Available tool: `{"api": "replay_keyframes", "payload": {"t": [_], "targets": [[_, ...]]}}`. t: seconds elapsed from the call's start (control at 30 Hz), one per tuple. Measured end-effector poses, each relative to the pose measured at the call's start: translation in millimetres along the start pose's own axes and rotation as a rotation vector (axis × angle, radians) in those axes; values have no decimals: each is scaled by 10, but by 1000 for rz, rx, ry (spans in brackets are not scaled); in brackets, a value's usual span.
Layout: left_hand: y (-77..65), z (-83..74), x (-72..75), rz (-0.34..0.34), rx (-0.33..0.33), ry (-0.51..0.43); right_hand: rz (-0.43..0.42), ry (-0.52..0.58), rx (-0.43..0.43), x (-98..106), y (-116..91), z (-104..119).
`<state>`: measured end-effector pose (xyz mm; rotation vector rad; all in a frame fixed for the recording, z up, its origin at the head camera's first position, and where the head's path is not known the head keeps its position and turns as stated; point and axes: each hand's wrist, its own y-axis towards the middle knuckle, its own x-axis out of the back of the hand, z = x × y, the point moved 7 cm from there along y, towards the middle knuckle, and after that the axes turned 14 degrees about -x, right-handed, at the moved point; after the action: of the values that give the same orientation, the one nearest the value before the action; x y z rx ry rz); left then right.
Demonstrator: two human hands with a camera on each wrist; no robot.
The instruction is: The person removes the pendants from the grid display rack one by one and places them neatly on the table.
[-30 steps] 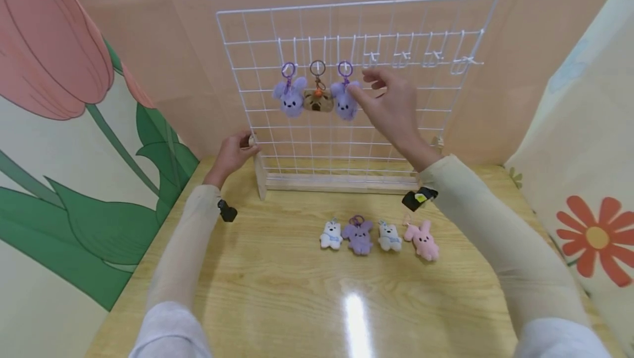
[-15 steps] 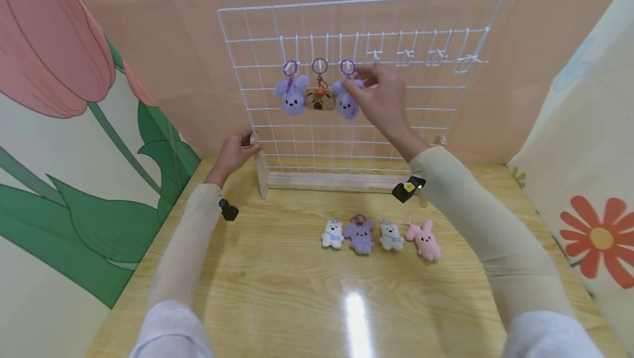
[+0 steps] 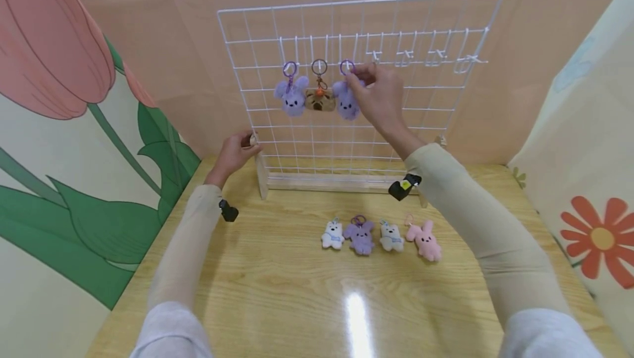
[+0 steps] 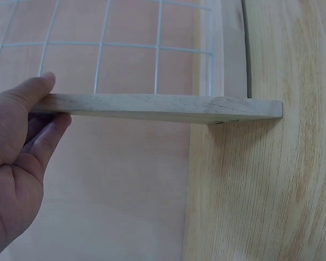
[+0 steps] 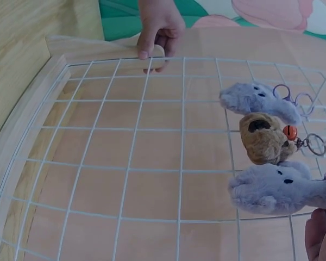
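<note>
My left hand [image 3: 234,155] grips the top of the wooden side support [image 4: 152,103] of a white wire grid rack, thumb on one face and fingers on the other. Up at the hooks, my right hand [image 3: 383,96] pinches a purple plush keychain [image 3: 346,106] near its ear and ring; in the right wrist view this purple plush [image 5: 271,187] hangs against the grid [image 5: 180,157]. To its left hang a brown plush keychain [image 3: 321,100] with an orange bell and another purple plush keychain [image 3: 291,102], each by its ring from a hook.
Several bare white hooks [image 3: 405,56] line the grid's right side. On the wooden table [image 3: 277,292], before the rack, lie two white bear keychains [image 3: 333,235] [image 3: 391,238], a purple one [image 3: 360,238] and a pink rabbit one [image 3: 426,241]. A peach backdrop stands behind.
My right hand has moved left and closed in on the rightmost hanging purple plush, its fingertips now up near the ring. My left hand stays on the support.
</note>
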<state>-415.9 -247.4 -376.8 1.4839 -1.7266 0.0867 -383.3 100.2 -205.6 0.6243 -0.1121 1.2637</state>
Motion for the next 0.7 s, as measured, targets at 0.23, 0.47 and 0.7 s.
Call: {"api": "replay_keyframes", "payload": {"t": [0.23, 0.47, 0.7], "targets": [[8, -6, -2, -3, -11, -4, -13, 14, -5, 34, -10, 1], [0, -7, -9, 2, -3, -13, -34, 21, 13, 73, -44, -6], [6, 14, -13, -2, -2, -11, -43, 23, 35, 122, -80, 19]]}}
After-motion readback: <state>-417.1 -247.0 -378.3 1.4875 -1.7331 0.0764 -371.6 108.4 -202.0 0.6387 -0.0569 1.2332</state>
